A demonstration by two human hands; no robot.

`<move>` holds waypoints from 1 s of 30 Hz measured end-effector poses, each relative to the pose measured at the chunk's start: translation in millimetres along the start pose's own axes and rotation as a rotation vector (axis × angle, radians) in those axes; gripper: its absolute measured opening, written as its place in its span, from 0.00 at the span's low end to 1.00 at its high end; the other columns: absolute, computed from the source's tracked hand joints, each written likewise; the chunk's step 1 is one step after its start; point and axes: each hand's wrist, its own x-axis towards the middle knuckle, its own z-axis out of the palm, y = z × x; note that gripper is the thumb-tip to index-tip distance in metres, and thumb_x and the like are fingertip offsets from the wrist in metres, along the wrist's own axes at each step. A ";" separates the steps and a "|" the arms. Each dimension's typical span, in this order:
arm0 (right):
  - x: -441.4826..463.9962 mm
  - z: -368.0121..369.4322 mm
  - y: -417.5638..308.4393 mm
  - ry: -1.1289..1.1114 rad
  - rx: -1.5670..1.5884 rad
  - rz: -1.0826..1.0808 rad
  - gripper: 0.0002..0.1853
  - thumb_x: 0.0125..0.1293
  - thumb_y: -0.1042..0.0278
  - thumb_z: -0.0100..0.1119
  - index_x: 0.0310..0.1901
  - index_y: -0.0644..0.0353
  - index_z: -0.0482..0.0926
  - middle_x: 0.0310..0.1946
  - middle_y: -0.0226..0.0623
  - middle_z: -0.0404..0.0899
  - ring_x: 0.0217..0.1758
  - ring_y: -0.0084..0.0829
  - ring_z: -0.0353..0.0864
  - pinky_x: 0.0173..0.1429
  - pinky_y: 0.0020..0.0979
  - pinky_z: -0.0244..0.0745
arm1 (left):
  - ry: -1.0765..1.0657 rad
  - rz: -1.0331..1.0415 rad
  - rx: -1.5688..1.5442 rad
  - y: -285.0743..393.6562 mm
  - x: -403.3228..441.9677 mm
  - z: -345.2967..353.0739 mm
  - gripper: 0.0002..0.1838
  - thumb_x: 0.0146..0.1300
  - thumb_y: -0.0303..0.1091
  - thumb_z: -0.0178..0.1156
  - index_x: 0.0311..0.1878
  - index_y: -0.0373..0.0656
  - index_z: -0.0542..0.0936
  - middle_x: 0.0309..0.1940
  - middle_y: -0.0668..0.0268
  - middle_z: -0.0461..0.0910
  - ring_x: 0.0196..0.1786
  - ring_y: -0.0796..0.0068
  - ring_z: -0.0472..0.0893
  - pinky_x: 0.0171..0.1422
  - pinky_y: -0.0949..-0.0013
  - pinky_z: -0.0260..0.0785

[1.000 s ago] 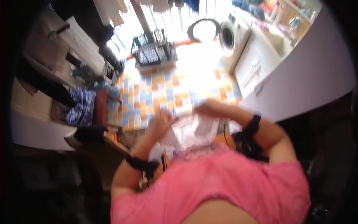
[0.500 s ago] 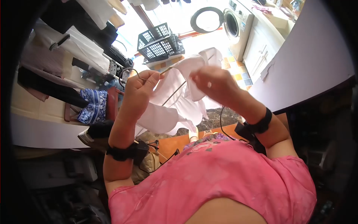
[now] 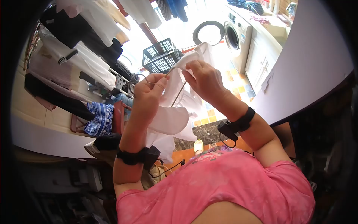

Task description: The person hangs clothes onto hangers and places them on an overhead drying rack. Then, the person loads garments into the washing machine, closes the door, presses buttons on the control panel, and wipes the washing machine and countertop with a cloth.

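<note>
My left hand (image 3: 149, 93) pinches a thin hanger (image 3: 179, 93) near its curved hook, which sticks out to the left. A white garment (image 3: 169, 120) hangs over the hanger and drapes down between my forearms. My right hand (image 3: 205, 80) is closed on the upper part of the same white cloth, at the hanger's right shoulder. The lower bar of the hanger shows slanting between both hands.
Beyond my hands stand a dark plastic crate (image 3: 162, 61) and a washing machine (image 3: 235, 39) with its round door open. Clothes (image 3: 85, 37) hang at the left, above a chair (image 3: 118, 115) with a blue patterned cloth. A white cabinet (image 3: 263, 61) is at the right.
The view has shifted from blurred to clear. The hanger has come into view inside the white garment, and my right hand has moved in and closed on the cloth near the hanger.
</note>
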 end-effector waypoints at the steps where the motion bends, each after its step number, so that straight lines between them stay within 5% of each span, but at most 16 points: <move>1: 2.5 1.3 1.9 0.028 0.013 -0.010 0.09 0.62 0.68 0.64 0.35 0.59 0.71 0.27 0.42 0.77 0.31 0.47 0.81 0.35 0.44 0.75 | 0.016 0.009 0.025 -0.8 0.2 0.7 0.09 0.72 0.31 0.58 0.48 0.38 0.83 0.25 0.80 0.73 0.25 0.94 0.63 0.29 0.85 0.56; 3: 6.1 3.2 3.4 0.055 0.029 -0.025 0.09 0.62 0.70 0.63 0.35 0.59 0.71 0.28 0.43 0.78 0.31 0.47 0.81 0.35 0.44 0.75 | 0.038 0.018 0.049 -4.1 3.0 -2.5 0.08 0.72 0.30 0.57 0.47 0.38 0.83 0.25 0.80 0.73 0.24 0.94 0.63 0.29 0.85 0.56; 5: 3.9 4.3 2.3 -0.004 0.053 -0.005 0.07 0.61 0.74 0.61 0.36 0.60 0.71 0.29 0.45 0.78 0.32 0.49 0.81 0.36 0.46 0.75 | 0.053 0.082 0.142 -13.8 5.5 -5.9 0.10 0.72 0.31 0.57 0.46 0.34 0.82 0.30 0.72 0.81 0.30 0.88 0.76 0.34 0.81 0.67; 8: 1.1 5.3 -6.5 -0.067 0.160 0.104 0.06 0.60 0.75 0.59 0.37 0.60 0.71 0.29 0.46 0.77 0.32 0.51 0.80 0.36 0.48 0.76 | 0.139 0.163 0.180 -26.4 9.0 -0.8 0.08 0.72 0.30 0.57 0.45 0.36 0.83 0.27 0.78 0.76 0.25 0.94 0.65 0.26 0.83 0.54; 11: 11.2 10.0 -15.4 -0.024 0.167 0.018 0.06 0.60 0.76 0.58 0.37 0.61 0.71 0.29 0.47 0.77 0.32 0.52 0.80 0.36 0.49 0.76 | 0.136 0.157 0.430 -19.0 6.4 -4.8 0.09 0.72 0.30 0.57 0.44 0.35 0.83 0.25 0.77 0.76 0.25 0.95 0.66 0.26 0.82 0.55; 12: 16.7 12.6 -17.8 0.019 0.172 -0.029 0.06 0.60 0.75 0.58 0.36 0.61 0.71 0.29 0.47 0.76 0.31 0.52 0.79 0.36 0.48 0.75 | 0.132 0.141 0.490 -7.9 1.8 -3.0 0.11 0.72 0.32 0.57 0.44 0.34 0.83 0.24 0.73 0.78 0.26 0.91 0.69 0.29 0.80 0.60; 15: 17.5 19.5 -27.1 -0.102 0.153 -0.068 0.08 0.56 0.78 0.61 0.36 0.61 0.72 0.27 0.46 0.74 0.30 0.51 0.77 0.33 0.46 0.71 | 0.225 0.238 0.574 -22.8 6.1 -17.9 0.12 0.69 0.36 0.59 0.45 0.38 0.83 0.30 0.49 0.83 0.33 0.55 0.84 0.38 0.60 0.73; 17: 15.4 20.1 -30.0 -0.141 0.192 -0.144 0.09 0.59 0.76 0.62 0.40 0.61 0.75 0.29 0.44 0.74 0.30 0.49 0.78 0.33 0.46 0.73 | 0.257 0.208 0.574 -19.8 5.3 -25.9 0.11 0.68 0.36 0.60 0.45 0.39 0.84 0.33 0.48 0.83 0.37 0.50 0.85 0.42 0.57 0.75; 20: 28.3 -11.8 -44.9 -0.290 0.263 -0.101 0.08 0.60 0.74 0.66 0.41 0.58 0.78 0.34 0.42 0.81 0.37 0.46 0.83 0.37 0.40 0.78 | 0.145 0.215 0.478 -5.3 -4.2 -39.0 0.10 0.66 0.35 0.62 0.44 0.40 0.85 0.36 0.51 0.84 0.40 0.51 0.84 0.46 0.58 0.75; 21: 34.0 -19.3 -42.6 -0.215 0.201 -0.159 0.08 0.60 0.72 0.66 0.39 0.58 0.78 0.34 0.40 0.81 0.37 0.44 0.82 0.38 0.40 0.78 | 0.115 0.232 0.506 -2.1 -6.5 -47.6 0.11 0.67 0.32 0.62 0.47 0.35 0.85 0.33 0.61 0.87 0.34 0.81 0.81 0.41 0.71 0.73; 23: 54.0 -41.6 -40.1 -0.117 0.010 -0.267 0.08 0.58 0.70 0.68 0.38 0.59 0.80 0.35 0.35 0.81 0.36 0.40 0.82 0.40 0.39 0.78 | 0.038 0.121 0.304 5.5 -13.4 -63.7 0.11 0.67 0.32 0.63 0.46 0.36 0.86 0.36 0.63 0.86 0.37 0.79 0.81 0.43 0.72 0.73; 26: 59.3 -53.3 -23.1 -0.227 -0.029 -0.333 0.11 0.58 0.68 0.70 0.42 0.59 0.82 0.36 0.37 0.82 0.38 0.41 0.83 0.43 0.41 0.78 | -0.133 0.112 0.403 -4.7 -11.5 -94.9 0.12 0.68 0.35 0.62 0.47 0.38 0.85 0.39 0.62 0.85 0.43 0.75 0.83 0.48 0.69 0.74; 28: 51.3 -46.0 -13.8 -0.601 0.284 -0.187 0.14 0.59 0.64 0.71 0.45 0.59 0.83 0.38 0.40 0.83 0.39 0.41 0.84 0.45 0.40 0.79 | -0.182 0.155 0.402 -12.1 -10.6 -109.7 0.12 0.68 0.34 0.62 0.48 0.37 0.85 0.40 0.62 0.85 0.42 0.74 0.83 0.48 0.70 0.73; 30: 48.3 -36.8 -18.1 -0.634 0.244 -0.101 0.14 0.60 0.63 0.71 0.44 0.59 0.84 0.37 0.40 0.83 0.40 0.41 0.85 0.45 0.40 0.80 | -0.266 0.212 0.414 -10.9 -3.7 -120.9 0.11 0.69 0.33 0.62 0.47 0.36 0.85 0.38 0.61 0.84 0.41 0.74 0.82 0.46 0.70 0.73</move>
